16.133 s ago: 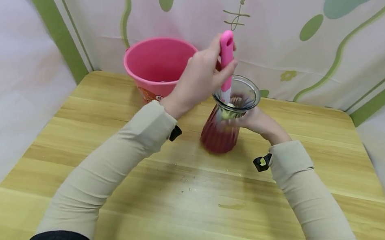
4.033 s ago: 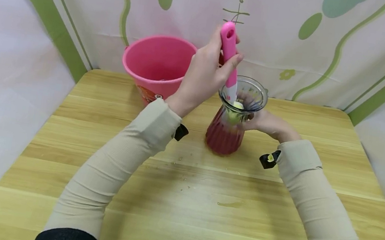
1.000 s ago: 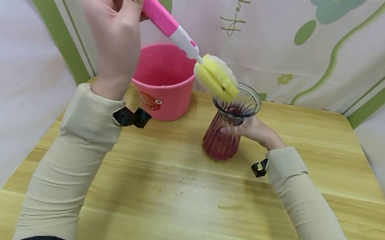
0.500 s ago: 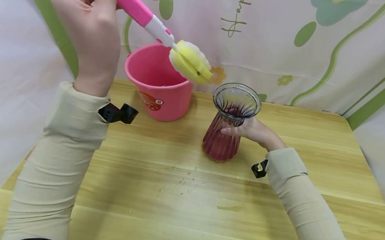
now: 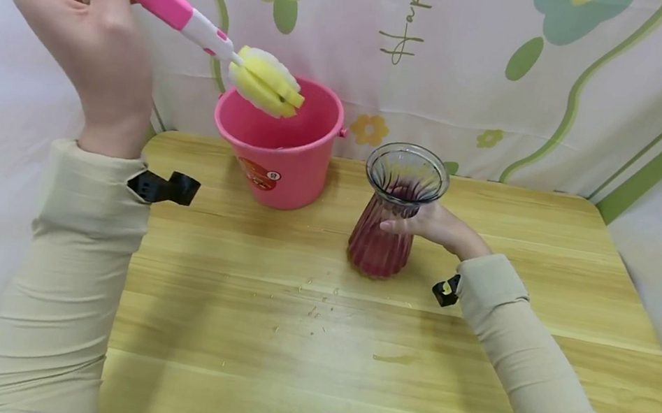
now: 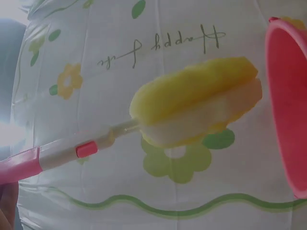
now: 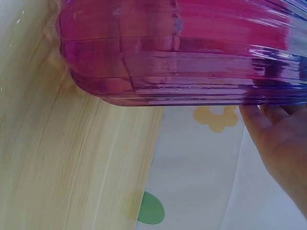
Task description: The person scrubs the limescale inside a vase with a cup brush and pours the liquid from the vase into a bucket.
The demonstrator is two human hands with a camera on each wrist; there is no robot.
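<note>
Head view: left hand, fingers curled round the pink handle of the sponge bottle brush, holds it raised, yellow sponge head hovering over the pink bucket, probably so drips fall inside. Right of the bucket, the ribbed purple glass vase stands upright on the bench; right hand fingers wrap its narrow waist, steadying it.

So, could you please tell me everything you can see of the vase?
The vase is ribbed glass, tinted magenta in the body and smoky clear at the flared round mouth, narrowing at the neck. It stands upright on the wooden table, right of the pink bucket and apart from it. The right hand grips its neck; nothing is inside it.
</note>
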